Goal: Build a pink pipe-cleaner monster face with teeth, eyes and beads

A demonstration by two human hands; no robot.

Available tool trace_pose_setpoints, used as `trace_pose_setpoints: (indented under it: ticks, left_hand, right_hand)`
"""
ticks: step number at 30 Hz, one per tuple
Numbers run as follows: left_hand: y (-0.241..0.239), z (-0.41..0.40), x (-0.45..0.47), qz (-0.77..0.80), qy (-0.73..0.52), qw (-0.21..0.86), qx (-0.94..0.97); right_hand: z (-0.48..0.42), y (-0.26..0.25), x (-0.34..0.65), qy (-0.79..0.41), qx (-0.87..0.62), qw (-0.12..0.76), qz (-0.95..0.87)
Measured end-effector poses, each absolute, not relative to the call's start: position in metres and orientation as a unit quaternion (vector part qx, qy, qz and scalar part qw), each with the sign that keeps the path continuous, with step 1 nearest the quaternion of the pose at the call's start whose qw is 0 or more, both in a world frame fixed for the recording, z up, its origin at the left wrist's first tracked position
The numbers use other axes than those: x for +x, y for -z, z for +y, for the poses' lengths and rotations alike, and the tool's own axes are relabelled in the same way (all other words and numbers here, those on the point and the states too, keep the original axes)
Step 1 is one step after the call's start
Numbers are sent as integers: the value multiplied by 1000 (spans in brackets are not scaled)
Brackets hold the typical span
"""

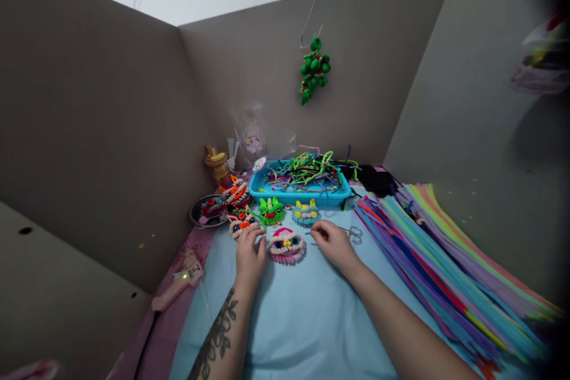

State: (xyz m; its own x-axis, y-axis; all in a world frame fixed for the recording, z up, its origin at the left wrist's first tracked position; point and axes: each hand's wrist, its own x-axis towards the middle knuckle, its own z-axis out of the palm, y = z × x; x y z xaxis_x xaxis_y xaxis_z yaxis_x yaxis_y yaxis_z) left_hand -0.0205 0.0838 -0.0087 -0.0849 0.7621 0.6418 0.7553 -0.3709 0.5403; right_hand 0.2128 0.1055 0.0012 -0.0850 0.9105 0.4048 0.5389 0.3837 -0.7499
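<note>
My left hand [250, 254] rests at the near edge of an orange-and-white pipe-cleaner creature [243, 224], thumb apart from the fingers. Whether it touches the creature I cannot tell. My right hand [335, 244] is closed in a pinch, with a tiny bluish tip at the fingertips, too small to name. Between both hands lies a pink-and-white fuzzy creature [287, 246] with dark blue eyes and a yellow nose. Behind it sit a green one [271, 212] and a blue-and-yellow one [305, 212]. Scissors [355, 234] lie just beyond my right hand, partly hidden by it.
A blue tray [303, 197] of tangled pipe-cleaner scraps stands at the back. Long bundles of coloured pipe cleaners [445, 267] cover the right side. At left are a glue gun [180, 282] and a round dish [208, 211]. Grey panels [249, 83] enclose the table.
</note>
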Motion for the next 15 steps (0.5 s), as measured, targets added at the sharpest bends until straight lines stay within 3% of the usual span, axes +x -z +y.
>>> trace_pose_setpoints:
  ticks: [6,9,12,15]
  left_hand:
    - [6,85,-20,553,-475,18,685]
    - [3,84,-19,546,-474,14,690]
    - [-1,81,-19,543,-467,12,698]
    - [-4,78,-19,537,-463,18,705]
  right_hand:
    - [149,-54,216,-201,-543,486,-655]
    - [163,-104,211,-113,-593,427,-673]
    - [123,-149,205,-95,-452,424,-779]
    - [46,-154,211,-156,-336,470,-801]
